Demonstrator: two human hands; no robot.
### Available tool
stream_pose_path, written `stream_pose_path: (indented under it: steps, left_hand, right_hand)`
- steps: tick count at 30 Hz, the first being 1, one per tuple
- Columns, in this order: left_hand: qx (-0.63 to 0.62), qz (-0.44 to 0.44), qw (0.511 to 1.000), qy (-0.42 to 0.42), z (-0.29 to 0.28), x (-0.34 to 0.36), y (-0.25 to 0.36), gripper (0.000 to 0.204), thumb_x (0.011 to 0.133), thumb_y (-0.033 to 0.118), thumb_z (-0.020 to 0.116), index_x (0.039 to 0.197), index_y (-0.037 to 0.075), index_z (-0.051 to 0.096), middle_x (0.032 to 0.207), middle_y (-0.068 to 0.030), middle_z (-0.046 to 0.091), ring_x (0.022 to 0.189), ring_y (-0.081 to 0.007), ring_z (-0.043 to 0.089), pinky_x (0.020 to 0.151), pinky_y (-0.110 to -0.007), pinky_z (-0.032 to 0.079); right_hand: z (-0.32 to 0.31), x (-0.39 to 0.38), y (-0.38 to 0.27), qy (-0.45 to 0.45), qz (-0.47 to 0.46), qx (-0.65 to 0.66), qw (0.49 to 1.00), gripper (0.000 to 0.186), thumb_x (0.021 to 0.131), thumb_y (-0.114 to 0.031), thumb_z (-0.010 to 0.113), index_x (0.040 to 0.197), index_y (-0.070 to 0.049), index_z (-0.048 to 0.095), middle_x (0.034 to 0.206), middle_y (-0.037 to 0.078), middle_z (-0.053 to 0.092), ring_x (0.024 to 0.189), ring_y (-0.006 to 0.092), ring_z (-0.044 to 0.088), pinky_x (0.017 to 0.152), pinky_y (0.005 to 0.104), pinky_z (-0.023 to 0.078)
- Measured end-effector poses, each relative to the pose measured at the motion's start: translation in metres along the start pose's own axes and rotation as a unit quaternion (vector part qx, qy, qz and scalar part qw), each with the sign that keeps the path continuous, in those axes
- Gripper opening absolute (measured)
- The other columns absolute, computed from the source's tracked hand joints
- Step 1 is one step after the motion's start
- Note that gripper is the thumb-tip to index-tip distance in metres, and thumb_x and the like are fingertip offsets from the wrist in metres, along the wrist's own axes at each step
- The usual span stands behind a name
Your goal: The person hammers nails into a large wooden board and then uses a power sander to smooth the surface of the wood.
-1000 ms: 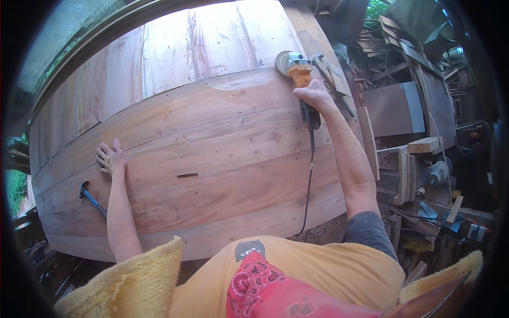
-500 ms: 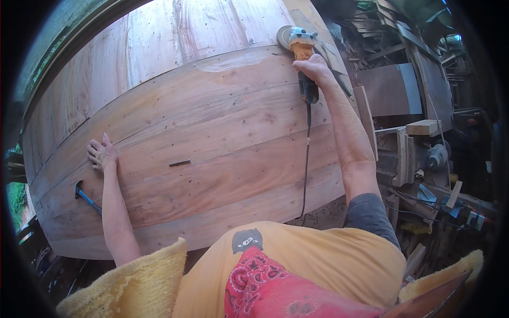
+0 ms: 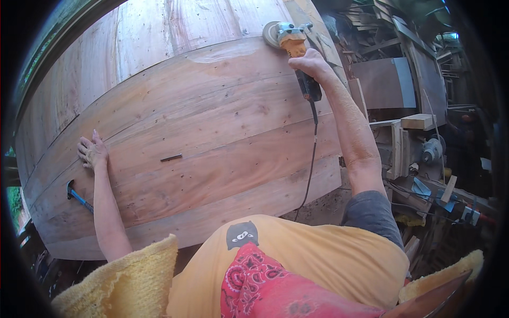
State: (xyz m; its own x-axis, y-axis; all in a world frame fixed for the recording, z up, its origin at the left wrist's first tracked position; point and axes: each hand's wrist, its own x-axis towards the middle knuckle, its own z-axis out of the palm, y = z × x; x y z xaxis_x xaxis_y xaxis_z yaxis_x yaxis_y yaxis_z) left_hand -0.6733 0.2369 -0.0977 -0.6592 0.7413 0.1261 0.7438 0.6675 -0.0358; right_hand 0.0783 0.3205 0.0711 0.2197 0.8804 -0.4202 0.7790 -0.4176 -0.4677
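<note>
Since a moment ago, your angle grinder (image 3: 290,38) has crept further up the wooden panel (image 3: 212,132) toward its far edge. At the left, your left hand (image 3: 93,152) lies flat on the boards, fingers spread, holding nothing, just above a blue-handled hammer (image 3: 78,194). Your right hand (image 3: 310,64) is wrapped tight around the grinder's body, disc on the wood.

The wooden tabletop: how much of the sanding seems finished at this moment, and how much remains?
Hard to judge. The wooden tabletop shows a paler, smoother-looking patch near the far edge. In hand: the right hand holds an orange angle grinder at that edge, while the left hand presses flat on the boards. The nearer planks look darker, probably untreated. A hammer lies beside.
</note>
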Motion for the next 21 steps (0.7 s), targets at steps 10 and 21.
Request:
stream_pose_path:
  steps: [10,21]
  left_hand:
    - [0.007,-0.004,1.0,-0.024,0.002,0.002,-0.004,0.091,0.104,0.079,0.031,0.17,0.015,0.027,0.178,-0.014,0.018,0.164,-0.0378,0.014,0.122,-0.072,0.024]
    - [0.008,-0.003,1.0,-0.014,-0.006,-0.001,0.002,0.091,0.104,0.079,0.03,0.169,0.015,0.028,0.177,-0.0146,0.02,0.164,-0.0358,0.016,0.122,-0.071,0.025]
  right_hand:
    - [0.006,-0.004,-0.003,0.055,0.033,0.011,0.998,0.041,0.074,-0.037,0.078,0.082,0.003,0.076,0.076,0.009,0.071,0.071,0.0186,0.067,0.065,0.0346,0.052]
    - [0.026,-0.016,-0.027,0.034,-0.005,-0.019,0.999,0.047,0.072,-0.04,0.076,0.089,0.004,0.077,0.081,0.013,0.073,0.078,0.0213,0.07,0.073,0.0367,0.055]
